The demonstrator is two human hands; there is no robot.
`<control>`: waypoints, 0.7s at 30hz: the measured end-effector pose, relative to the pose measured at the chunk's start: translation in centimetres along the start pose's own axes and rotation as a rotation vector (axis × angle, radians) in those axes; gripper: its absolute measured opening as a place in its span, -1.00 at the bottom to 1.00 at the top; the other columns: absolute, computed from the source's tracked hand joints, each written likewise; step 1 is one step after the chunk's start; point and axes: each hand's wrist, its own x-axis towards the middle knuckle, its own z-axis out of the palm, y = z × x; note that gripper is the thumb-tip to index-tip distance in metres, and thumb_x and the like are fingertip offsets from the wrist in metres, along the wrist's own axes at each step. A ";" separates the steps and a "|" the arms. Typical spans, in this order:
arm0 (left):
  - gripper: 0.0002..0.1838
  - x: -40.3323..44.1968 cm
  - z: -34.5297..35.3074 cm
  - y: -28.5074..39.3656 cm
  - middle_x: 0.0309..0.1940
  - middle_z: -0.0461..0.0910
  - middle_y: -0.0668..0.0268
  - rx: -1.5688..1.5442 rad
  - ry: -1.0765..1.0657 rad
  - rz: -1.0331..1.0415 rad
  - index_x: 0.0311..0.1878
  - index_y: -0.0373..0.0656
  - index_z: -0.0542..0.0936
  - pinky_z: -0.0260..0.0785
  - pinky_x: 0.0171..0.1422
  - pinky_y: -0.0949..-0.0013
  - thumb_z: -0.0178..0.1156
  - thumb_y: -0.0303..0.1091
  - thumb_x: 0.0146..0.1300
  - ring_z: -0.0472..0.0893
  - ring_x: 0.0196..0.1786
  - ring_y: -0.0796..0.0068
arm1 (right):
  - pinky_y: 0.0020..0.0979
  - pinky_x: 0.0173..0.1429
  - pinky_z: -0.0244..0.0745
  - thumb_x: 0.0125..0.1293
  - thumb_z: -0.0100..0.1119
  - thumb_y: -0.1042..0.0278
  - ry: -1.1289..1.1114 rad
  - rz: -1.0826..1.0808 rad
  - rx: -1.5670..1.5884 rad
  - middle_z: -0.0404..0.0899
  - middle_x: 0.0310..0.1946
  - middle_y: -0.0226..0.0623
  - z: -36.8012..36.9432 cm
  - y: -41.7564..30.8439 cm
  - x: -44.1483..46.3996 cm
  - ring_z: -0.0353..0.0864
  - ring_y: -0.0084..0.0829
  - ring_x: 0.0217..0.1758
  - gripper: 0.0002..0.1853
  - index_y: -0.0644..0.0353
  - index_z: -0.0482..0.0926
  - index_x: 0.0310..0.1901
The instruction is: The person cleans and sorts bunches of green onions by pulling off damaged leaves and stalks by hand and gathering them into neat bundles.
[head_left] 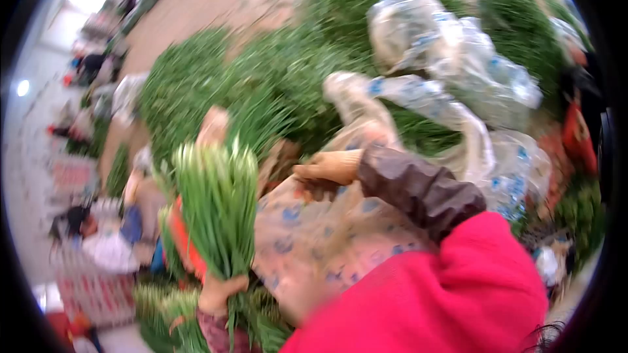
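Observation:
At the lower left, my left hand [219, 295], in a tan glove, is closed around the lower part of a bunch of chives [219, 209]. The bunch stands upright, its pale cut ends at the top. My right hand [333, 168], also in a tan glove, is over a plastic sheet with blue prints [327, 229] that covers my lap. Its fingers look curled; blur hides what they hold, if anything. A brown sleeve cover [418, 186] runs from that wrist to my red sleeve. Just beyond my hands spreads a large heap of loose chives [261, 85].
Clear plastic bags with blue print [451, 52] lie on the heap at upper right. More bunches [173, 310] are at lower left. Another person [104, 242] sits at the left, with more people farther back. Brown floor [216, 0] shows beyond the heap.

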 end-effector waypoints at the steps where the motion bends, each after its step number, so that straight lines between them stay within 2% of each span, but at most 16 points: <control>1: -0.70 0.1 0.2 0.1 -0.36 0.60 0.34 -0.039 0.012 0.008 -0.14 -0.29 0.58 0.44 -0.27 0.43 0.32 -0.56 -0.01 0.57 -0.35 0.54 | -0.36 -0.27 0.57 0.38 -0.26 -0.38 -0.161 0.027 0.103 0.63 -0.29 -0.31 0.9 2.1 1.5 0.63 -0.46 -0.29 -0.30 0.17 0.58 -0.06; 2: -0.62 0.4 0.4 0.3 -0.31 0.61 0.33 -0.078 0.023 0.016 -0.07 -0.27 0.57 0.45 -0.23 0.43 0.35 -0.57 -0.02 0.58 -0.31 0.52 | -0.29 -0.18 0.56 0.37 -0.26 -0.39 -0.217 0.075 0.260 0.61 -0.19 -0.27 2.0 4.6 3.5 0.61 -0.42 -0.18 -0.30 0.15 0.54 0.01; 3: -0.55 0.9 0.9 -0.7 -0.19 0.62 0.30 -0.048 0.072 0.144 0.02 -0.26 0.53 0.48 -0.07 0.40 0.37 -0.58 -0.01 0.61 -0.16 0.47 | -0.21 -0.09 0.56 0.37 -0.25 -0.39 -0.248 0.128 0.415 0.59 -0.10 -0.23 2.8 6.5 5.6 0.59 -0.39 -0.06 -0.30 0.14 0.50 0.07; 4: -0.48 1.1 1.3 -1.0 -0.09 0.63 0.27 0.109 0.058 0.226 0.10 -0.27 0.49 0.45 0.07 0.38 0.36 -0.57 0.01 0.59 -0.03 0.45 | -0.21 -0.09 0.56 0.37 -0.25 -0.39 -0.277 0.136 0.416 0.59 -0.10 -0.23 3.4 7.6 7.6 0.59 -0.39 -0.06 -0.30 0.14 0.50 0.07; 5: -0.43 1.5 2.7 -1.0 -0.09 0.64 0.24 0.162 0.025 0.383 0.17 -0.30 0.44 0.44 0.07 0.41 0.35 -0.53 0.04 0.60 -0.04 0.52 | -0.14 0.03 0.50 0.38 -0.24 -0.37 -0.304 0.102 0.713 0.55 -0.01 -0.19 3.7 8.6 9.1 0.53 -0.33 0.05 -0.30 0.14 0.44 0.14; 6: -0.37 1.3 3.5 -1.3 -0.08 0.64 0.19 0.298 0.004 0.360 0.24 -0.24 0.40 0.47 0.03 0.39 0.35 -0.53 0.04 0.63 -0.07 0.46 | -0.07 0.14 0.44 0.38 -0.24 -0.36 -0.331 0.070 1.029 0.50 0.07 -0.15 4.4 8.8 9.3 0.47 -0.26 0.17 -0.30 0.14 0.39 0.20; 7: -0.31 1.7 4.1 -2.3 -0.07 0.64 0.14 0.419 -0.034 0.345 0.30 -0.18 0.37 0.50 -0.01 0.36 0.35 -0.52 0.03 0.66 -0.10 0.40 | -0.07 0.20 0.39 0.37 -0.20 -0.35 -0.267 -0.050 0.960 0.48 0.12 -0.12 4.7 7.9 8.7 0.42 -0.21 0.22 -0.28 0.16 0.35 0.24; 8: -0.21 1.7 5.3 -3.1 -0.02 0.61 0.09 0.653 0.030 0.377 0.37 -0.07 0.29 0.51 -0.07 0.31 0.35 -0.49 0.01 0.67 -0.12 0.29 | -0.06 0.26 0.34 0.36 -0.16 -0.34 -0.193 -0.162 0.886 0.46 0.16 -0.09 5.1 7.0 8.1 0.37 -0.16 0.28 -0.26 0.19 0.32 0.27; 10: 0.03 1.9 7.8 -4.7 0.15 0.49 0.00 1.015 0.084 0.522 0.49 0.22 0.07 0.52 -0.23 0.15 0.35 -0.42 -0.08 0.63 -0.19 -0.03 | -0.02 0.28 0.33 0.36 -0.17 -0.33 -0.410 -0.261 1.039 0.44 0.19 -0.04 4.0 8.8 9.3 0.39 -0.13 0.28 -0.23 0.23 0.27 0.31; 11: 0.07 2.4 8.4 -7.6 0.23 0.39 -0.05 1.241 0.069 0.392 0.51 0.17 -0.01 0.51 -0.24 0.14 0.34 -0.40 -0.08 0.62 -0.21 -0.06 | 0.00 0.29 0.33 0.37 -0.17 -0.33 -0.516 -0.318 1.109 0.43 0.21 -0.02 3.5 9.8 9.8 0.40 -0.11 0.28 -0.21 0.25 0.25 0.33; 12: 0.07 2.4 9.3 -9.1 0.26 0.34 -0.10 1.148 0.078 0.384 0.52 0.14 -0.03 0.50 -0.22 0.12 0.33 -0.41 -0.07 0.60 -0.19 -0.10 | 0.02 0.30 0.33 0.37 -0.17 -0.32 -0.621 -0.381 1.173 0.42 0.23 0.01 3.3 10.6 9.9 0.41 -0.09 0.28 -0.20 0.27 0.23 0.35; 14: 0.09 2.4 10.7 -11.7 0.31 0.19 -0.24 0.954 0.051 0.368 0.52 0.05 -0.09 0.48 -0.13 0.04 0.33 -0.39 -0.06 0.55 -0.09 -0.22 | -0.02 0.26 0.39 0.34 -0.18 -0.37 -0.560 -0.290 1.165 0.53 0.10 0.01 4.1 9.3 7.2 0.51 -0.08 0.17 -0.17 0.28 0.27 0.33; 17: 0.13 1.7 10.6 -10.8 0.30 0.17 -0.28 0.929 -0.023 0.364 0.52 0.03 -0.10 0.45 -0.04 -0.02 0.37 -0.37 -0.10 0.50 -0.05 -0.30 | -0.05 0.23 0.44 0.32 -0.18 -0.40 -0.550 -0.224 1.153 0.56 0.06 0.00 4.2 8.6 6.7 0.55 -0.09 0.12 -0.15 0.29 0.30 0.31; 18: 0.20 1.2 9.7 -9.2 0.29 0.16 -0.29 0.922 -0.121 0.324 0.52 0.02 -0.11 0.42 0.06 -0.04 0.43 -0.35 -0.18 0.48 -0.01 -0.33 | -0.06 0.22 0.44 0.32 -0.18 -0.40 -0.540 -0.208 1.118 0.56 0.06 0.00 4.2 8.5 6.6 0.55 -0.10 0.12 -0.14 0.29 0.30 0.31; 19: 0.16 0.8 8.2 -7.5 0.29 0.22 -0.26 0.919 -0.208 0.353 0.50 0.00 0.00 0.39 0.18 0.01 0.46 -0.37 -0.20 0.47 0.10 -0.28 | -0.06 0.22 0.44 0.32 -0.19 -0.41 -0.531 -0.193 1.082 0.56 0.05 -0.01 3.9 8.3 6.4 0.55 -0.10 0.12 -0.14 0.29 0.31 0.31; 21: 0.07 0.3 4.2 -5.5 0.29 0.31 -0.17 0.759 -0.349 0.327 0.47 -0.07 0.15 0.38 0.24 0.12 0.48 -0.39 -0.18 0.49 0.20 -0.05 | -0.07 0.21 0.45 0.32 -0.20 -0.41 -0.511 -0.164 0.994 0.57 0.05 -0.01 3.8 7.7 6.2 0.56 -0.11 0.12 -0.14 0.29 0.31 0.31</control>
